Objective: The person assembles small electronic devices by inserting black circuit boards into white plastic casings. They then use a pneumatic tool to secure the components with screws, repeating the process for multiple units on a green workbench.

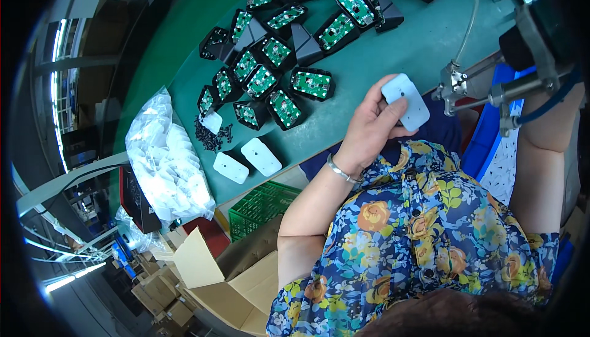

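Pinched a white cover [408, 105] in the left hand [369, 119], with the thumb laid across the upper face and the fingers curled around the side and beneath. Had it at the near edge of the green bench [409, 45], just beside a metal fixture [455, 84] with a clear hose [475, 17] above. Wore a metal bracelet [341, 170] on the left wrist and a floral shirt [405, 214]. Bent the right forearm [542, 129] up behind the fixture; could not tell the state of the right hand, hidden from view.

Saw farther back on the bench a loose cluster of black housings [312, 83], many with green circuit boards facing up, a few turned on their sides. Found two more white covers [261, 156] lying side by side near the front edge, and a white piece [211, 122] against a heap of small black parts [212, 139], perhaps screws, too small to tell for sure. Saw at the bench's left end a clear plastic bag [166, 159] full of white pieces. Noticed, lower down, a green crate [261, 207] and an open cardboard box [196, 260], with a blue bin [482, 140] to the right.
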`<state>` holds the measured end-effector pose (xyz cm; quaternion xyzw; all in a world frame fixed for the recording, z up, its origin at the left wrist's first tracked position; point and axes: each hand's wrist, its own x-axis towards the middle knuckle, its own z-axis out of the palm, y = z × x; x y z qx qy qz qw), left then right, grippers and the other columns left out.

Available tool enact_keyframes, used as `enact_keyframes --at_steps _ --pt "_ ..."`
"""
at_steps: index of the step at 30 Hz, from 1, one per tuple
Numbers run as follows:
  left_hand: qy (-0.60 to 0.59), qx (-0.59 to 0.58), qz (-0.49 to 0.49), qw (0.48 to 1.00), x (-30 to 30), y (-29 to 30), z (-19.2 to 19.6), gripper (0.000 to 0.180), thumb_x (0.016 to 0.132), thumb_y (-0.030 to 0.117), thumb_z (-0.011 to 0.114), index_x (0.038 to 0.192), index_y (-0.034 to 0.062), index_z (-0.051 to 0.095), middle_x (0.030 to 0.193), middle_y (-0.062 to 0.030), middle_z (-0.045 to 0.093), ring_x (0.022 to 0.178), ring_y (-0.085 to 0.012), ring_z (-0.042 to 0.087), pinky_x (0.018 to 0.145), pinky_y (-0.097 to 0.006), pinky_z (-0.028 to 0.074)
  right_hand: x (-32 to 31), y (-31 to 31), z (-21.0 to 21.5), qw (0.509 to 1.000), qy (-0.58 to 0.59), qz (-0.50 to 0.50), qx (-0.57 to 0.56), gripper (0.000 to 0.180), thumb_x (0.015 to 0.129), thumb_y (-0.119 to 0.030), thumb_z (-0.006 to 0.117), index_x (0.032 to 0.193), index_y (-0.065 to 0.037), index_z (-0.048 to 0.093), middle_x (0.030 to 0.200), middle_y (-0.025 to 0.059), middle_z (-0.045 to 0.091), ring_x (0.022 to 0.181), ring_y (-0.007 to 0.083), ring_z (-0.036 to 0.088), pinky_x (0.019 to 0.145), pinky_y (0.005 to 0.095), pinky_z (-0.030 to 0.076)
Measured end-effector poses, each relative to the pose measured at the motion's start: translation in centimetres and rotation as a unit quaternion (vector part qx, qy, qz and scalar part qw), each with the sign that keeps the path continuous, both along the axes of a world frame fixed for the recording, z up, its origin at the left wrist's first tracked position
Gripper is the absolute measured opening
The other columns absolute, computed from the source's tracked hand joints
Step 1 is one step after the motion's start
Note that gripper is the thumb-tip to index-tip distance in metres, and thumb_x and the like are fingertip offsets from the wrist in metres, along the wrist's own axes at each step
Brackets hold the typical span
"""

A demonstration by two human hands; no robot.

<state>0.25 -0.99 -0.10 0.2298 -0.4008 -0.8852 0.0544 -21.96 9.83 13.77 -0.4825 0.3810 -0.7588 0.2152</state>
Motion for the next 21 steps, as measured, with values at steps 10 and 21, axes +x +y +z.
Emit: enact_keyframes --at_steps 10,21 --pt "0.006 0.040 -0.032 0.999 -1.4 0.4 0.7 0.040 0.090 0.015 0.050 0.126 0.0043 0.037 0.104 -0.0128 0.057 0.088 -0.0240 0.062 0.068 -0.031 0.057 -0.1 0.8 -0.2 1.000 0.003 -0.015 0.001 0.040 0.085 -0.029 0.055 0.109 0.000 0.046 0.080 0.0126 0.061 0.067 0.0175 0.063 0.059 0.0285 0.055" --pt "0.016 0.076 -0.022 0.997 -1.6 0.3 1.8 0.036 0.089 0.015 0.050 0.121 0.0021 0.041 0.103 -0.0147 0.058 0.085 -0.0257 0.064 0.067 -0.031 0.057 0.1 1.1 -0.2 1.000 -0.001 -0.011 0.002 0.041 0.086 -0.030 0.054 0.111 0.001 0.045 0.080 0.0130 0.061 0.067 0.0175 0.063 0.059 0.0281 0.055"
